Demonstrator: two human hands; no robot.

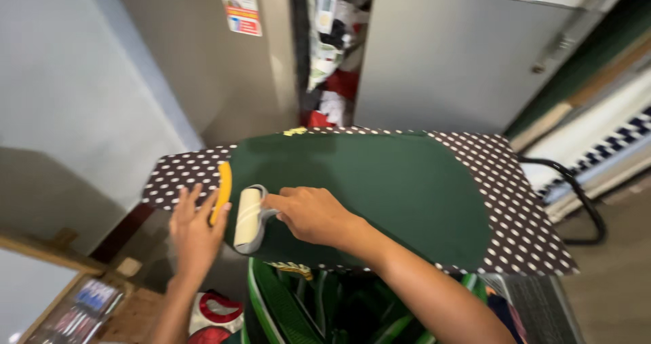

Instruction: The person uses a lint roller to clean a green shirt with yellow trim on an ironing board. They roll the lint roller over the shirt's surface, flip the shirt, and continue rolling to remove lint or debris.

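One head-worn view only, looking steeply down and forward; close above the ironing board (522, 201), tilted; no second view shares it

Cream lint roller (248, 219) lying on flat dark green garment (380, 188), yellow trim (222, 191)

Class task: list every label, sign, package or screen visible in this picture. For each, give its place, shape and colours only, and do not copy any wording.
Sticker: on the grey cabinet door, upper left; upright rectangle, white with red, orange and blue bands and a small picture.
Small white device: in the cluttered gap between the cabinets; pale oblong with a greenish screen-like panel, too blurred to identify.
Printed items: lower left corner, on a wooden surface; flat, multicoloured, blurred.
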